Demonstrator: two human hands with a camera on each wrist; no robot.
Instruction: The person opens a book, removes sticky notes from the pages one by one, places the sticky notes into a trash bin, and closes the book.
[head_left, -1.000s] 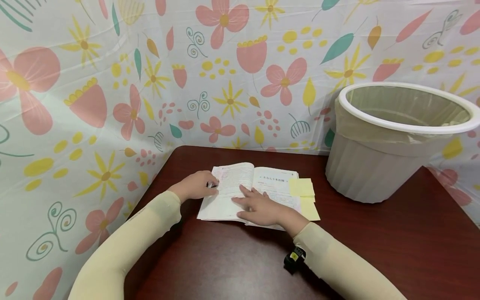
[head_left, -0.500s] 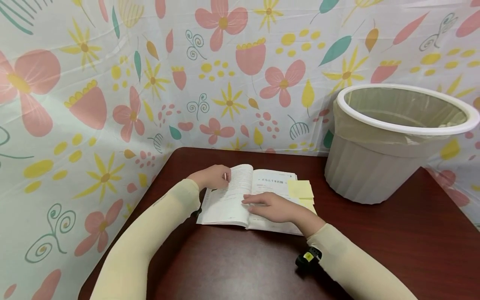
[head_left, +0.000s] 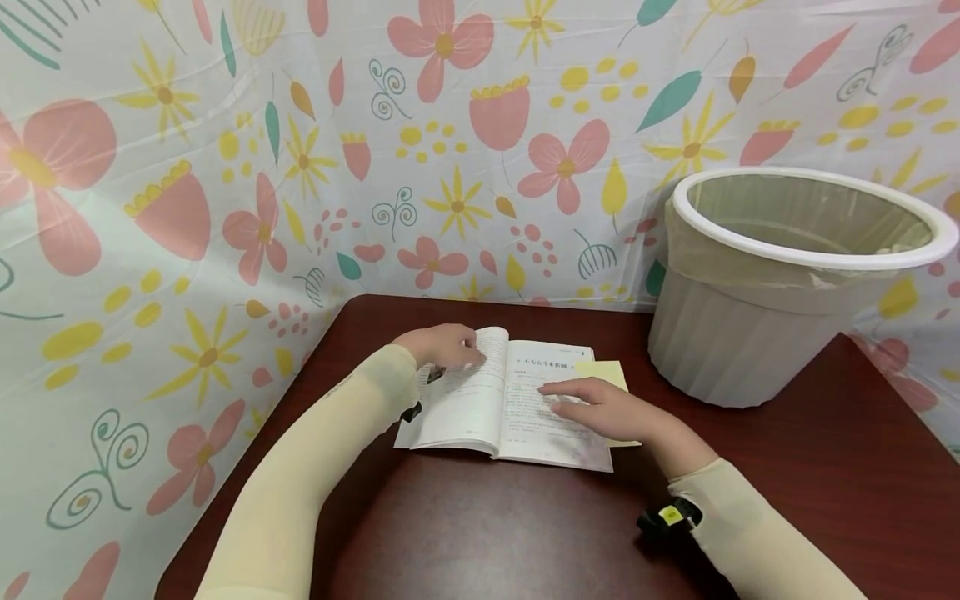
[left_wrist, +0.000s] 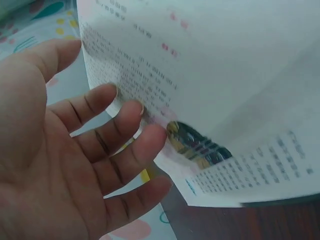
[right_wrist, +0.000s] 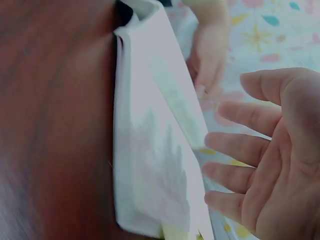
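A: Where is the book lying?

B: Spread wide on the counter, near its far edge, the bin standing to the right. Yellow notes are sticking out past the right page.

A: Hands?

B: Left hand is bending loosely over the left page, fingertips at the sheet's outer margin. Wrist view is showing no paper between thumb and fingers. Right hand is holding nothing, fingers loosely extended above the right page; whether the tips are touching, I cannot tell.

A: Looks like page-turning or smoothing. How to do it well?

B: My judgement: the left hand should be guiding the sheet lightly from its edge, no hard pressing, since thin paper is creasing easily. The left page is bulging near the fold, so a flat palm working outward from there would be settling it better than fingertips. The right hand should be steadying the other side without catching the notes.

A: Against half a second earlier?

B: Right hand is sitting farther right, off the middle fold, uncovering more print and hiding part of the notes. Left hand is reaching slightly farther in towards the fold. Bin is standing unchanged.
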